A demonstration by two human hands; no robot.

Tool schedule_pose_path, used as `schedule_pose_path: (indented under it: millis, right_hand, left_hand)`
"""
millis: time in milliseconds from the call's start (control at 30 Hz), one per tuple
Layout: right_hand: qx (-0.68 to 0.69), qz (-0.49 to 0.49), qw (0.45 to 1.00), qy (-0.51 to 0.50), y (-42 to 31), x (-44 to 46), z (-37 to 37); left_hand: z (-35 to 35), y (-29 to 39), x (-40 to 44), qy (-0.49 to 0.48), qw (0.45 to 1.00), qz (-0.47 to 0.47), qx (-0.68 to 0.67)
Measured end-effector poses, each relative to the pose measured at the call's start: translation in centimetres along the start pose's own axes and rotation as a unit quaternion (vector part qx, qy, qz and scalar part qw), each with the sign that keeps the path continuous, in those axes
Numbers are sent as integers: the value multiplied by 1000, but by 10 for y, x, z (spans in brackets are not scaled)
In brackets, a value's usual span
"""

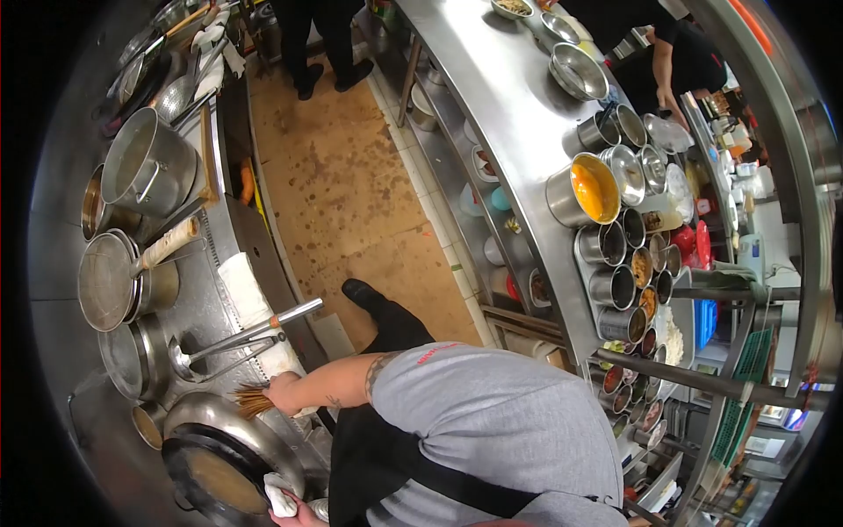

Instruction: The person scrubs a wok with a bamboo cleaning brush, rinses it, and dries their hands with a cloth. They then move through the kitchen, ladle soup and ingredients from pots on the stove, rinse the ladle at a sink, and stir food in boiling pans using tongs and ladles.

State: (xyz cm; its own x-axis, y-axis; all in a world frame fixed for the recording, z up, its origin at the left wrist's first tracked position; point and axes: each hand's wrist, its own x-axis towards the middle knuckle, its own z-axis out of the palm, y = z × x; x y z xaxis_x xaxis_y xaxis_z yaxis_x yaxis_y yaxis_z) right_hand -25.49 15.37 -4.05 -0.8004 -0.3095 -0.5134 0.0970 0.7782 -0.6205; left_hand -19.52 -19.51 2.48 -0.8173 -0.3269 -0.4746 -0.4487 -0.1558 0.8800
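My right hand (285,393) is closed around a bamboo wok brush (254,401), its bristles spread above the stove beside a rounded steel surface. My left hand (299,512), at the bottom edge, grips a folded white cloth (281,494) at the rim of a black wok (178,457). Brownish liquid (224,481) lies in the wok. Just beyond my right hand a steel ladle (255,332) rests with its bowl on the stove and its handle across a white towel (246,285).
Stockpots (151,167) and round strainers (107,279) line the stove. Behind me, a steel counter (518,167) carries a pot of orange-yellow liquid (594,191) and several containers. Another person's legs (329,39) stand in the aisle; a person's arm (665,75) reaches beyond the counter.
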Motion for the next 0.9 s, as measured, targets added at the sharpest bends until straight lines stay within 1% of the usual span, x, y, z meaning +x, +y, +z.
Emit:
schedule_pose_path:
  millis: [100,167,300,367,633,767,800,900]
  right_hand:
    - [-2,-1,1000,-10,1,7,3]
    - [-23,-4,999,-37,0,16,5]
    - [-29,7,998,-59,-2,20,9]
    - [-45,8,998,-48,-2,18,10]
    - [-52,15,998,-39,-8,3,5]
    - [-67,27,997,-28,-6,9,11]
    - [-71,29,997,-22,-7,11,14]
    - [-52,34,998,14,-11,-3,13]
  left_hand:
    - [5,5,-11,-53,993,66,82]
    - [11,9,-20,-87,982,114,126]
    - [18,16,-38,-139,956,193,173]
    - [21,17,-45,-161,944,220,185]
    - [17,24,-54,-216,909,291,204]
    - [12,24,-51,-250,896,307,200]
    - [14,25,-52,-263,893,316,182]
    - [25,17,-86,-220,891,345,196]
